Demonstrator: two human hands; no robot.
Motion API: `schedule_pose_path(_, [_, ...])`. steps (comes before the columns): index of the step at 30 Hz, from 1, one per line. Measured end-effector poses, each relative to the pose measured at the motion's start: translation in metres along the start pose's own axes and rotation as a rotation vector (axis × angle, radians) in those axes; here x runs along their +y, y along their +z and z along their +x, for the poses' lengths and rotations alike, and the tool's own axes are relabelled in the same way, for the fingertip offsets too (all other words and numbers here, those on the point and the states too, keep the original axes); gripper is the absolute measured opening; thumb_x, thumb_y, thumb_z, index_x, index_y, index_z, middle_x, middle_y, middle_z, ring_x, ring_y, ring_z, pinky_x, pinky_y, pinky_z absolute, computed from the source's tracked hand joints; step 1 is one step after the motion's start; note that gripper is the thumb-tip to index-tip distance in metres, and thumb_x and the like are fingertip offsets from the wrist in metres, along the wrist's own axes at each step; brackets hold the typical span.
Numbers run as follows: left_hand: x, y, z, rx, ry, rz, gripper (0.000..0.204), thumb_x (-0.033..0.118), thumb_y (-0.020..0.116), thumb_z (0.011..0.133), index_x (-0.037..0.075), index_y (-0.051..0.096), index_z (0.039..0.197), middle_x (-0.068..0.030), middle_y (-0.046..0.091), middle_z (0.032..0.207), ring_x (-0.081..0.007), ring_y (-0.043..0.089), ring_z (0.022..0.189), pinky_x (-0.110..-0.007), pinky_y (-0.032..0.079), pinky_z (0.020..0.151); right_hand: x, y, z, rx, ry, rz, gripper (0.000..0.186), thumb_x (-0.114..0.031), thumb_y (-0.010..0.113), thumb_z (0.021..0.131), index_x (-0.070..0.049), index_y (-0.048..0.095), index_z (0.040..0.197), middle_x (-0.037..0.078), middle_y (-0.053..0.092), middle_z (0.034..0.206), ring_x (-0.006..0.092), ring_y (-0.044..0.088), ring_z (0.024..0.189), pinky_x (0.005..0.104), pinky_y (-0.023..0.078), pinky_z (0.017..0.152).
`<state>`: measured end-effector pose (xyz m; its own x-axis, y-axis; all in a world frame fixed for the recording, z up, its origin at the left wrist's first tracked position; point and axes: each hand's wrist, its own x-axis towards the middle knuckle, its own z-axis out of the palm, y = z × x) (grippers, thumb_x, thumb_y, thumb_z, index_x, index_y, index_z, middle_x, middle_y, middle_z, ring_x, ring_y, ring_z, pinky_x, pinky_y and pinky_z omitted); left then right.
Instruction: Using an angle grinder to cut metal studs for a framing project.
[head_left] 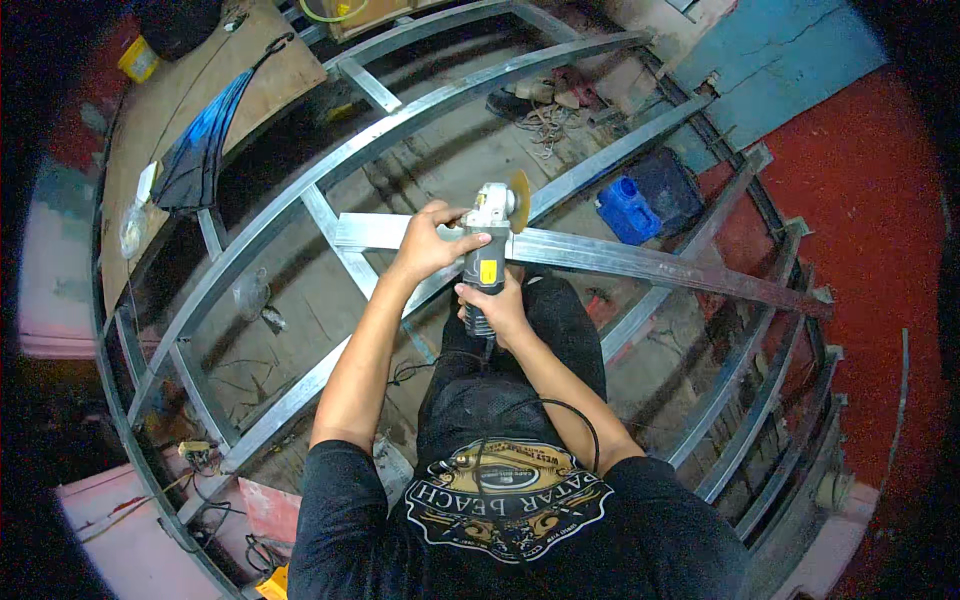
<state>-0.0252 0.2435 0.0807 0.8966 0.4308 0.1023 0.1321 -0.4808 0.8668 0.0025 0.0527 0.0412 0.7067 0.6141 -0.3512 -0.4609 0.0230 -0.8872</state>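
Note:
In the head view I hold an angle grinder [486,258] upright in the picture, a dark-bodied tool with a silver head and a yellowish disc [519,202] facing right. My left hand [428,243] is closed on its upper part, thumb across the housing just below the head. My right hand [497,305] wraps round the lower body, and a black cord hangs from its end over my lap. Beneath the grinder, a metal tube [640,260] lies at a slant across the frame members, running from left of my left hand to the right rim.
Curved metal framing [386,124] surrounds me. A plywood board [290,70] at upper left bears a blue-and-black bundle [200,160]. A blue jug [627,209] and scattered cords and tools [540,120] lie below the framing. A red floor [850,230] and blue panel [790,70] show at right.

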Motion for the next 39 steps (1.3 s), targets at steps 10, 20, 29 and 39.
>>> schedule_pose_path(10, [-0.109,0.001,-0.010,-0.157,0.267,0.995,0.101,0.017,0.084,0.081,0.010,0.036,0.169,-0.0202,0.051,0.157,-0.0385,0.047,0.148,-0.058,0.032,0.127,-0.041,-0.077,-0.021,-0.015,-0.002,0.037,0.030,-0.008,0.087,0.087,-0.001,0.066,0.107,0.010,0.075,0.091,0.0244,0.079,0.079,0.0382,0.066,0.075])
schedule_pose_path(20, [-0.149,0.006,0.015,-0.177,0.337,1.043,0.089,0.007,0.079,0.081,0.007,0.044,0.163,-0.0162,0.061,0.126,-0.0358,0.059,0.122,-0.050,0.044,0.113,-0.040,-0.110,-0.033,0.046,-0.022,0.170,0.024,-0.005,0.084,0.090,0.000,0.066,0.105,0.013,0.075,0.090,0.0252,0.076,0.074,0.0392,0.064,0.070])
schedule_pose_path(29, [-0.132,-0.019,0.076,-0.589,0.154,0.894,0.112,0.004,0.084,0.062,0.008,0.043,0.165,-0.0238,0.064,0.126,-0.0450,0.065,0.115,-0.049,0.054,0.103,-0.035,-0.121,-0.021,0.134,-0.036,0.109,0.022,-0.004,0.083,0.090,-0.001,0.067,0.105,0.012,0.075,0.087,0.0229,0.075,0.071,0.0383,0.063,0.067])
schedule_pose_path(39, [-0.130,-0.039,0.118,-0.601,0.100,0.850,0.057,0.039,0.085,0.071,0.005,0.073,0.116,-0.0229,0.078,0.101,-0.0433,0.076,0.097,-0.051,0.061,0.087,-0.029,-0.122,-0.015,0.170,0.017,0.093,0.035,0.000,0.088,0.086,-0.003,0.064,0.111,0.009,0.075,0.088,0.0217,0.076,0.071,0.0374,0.063,0.066])
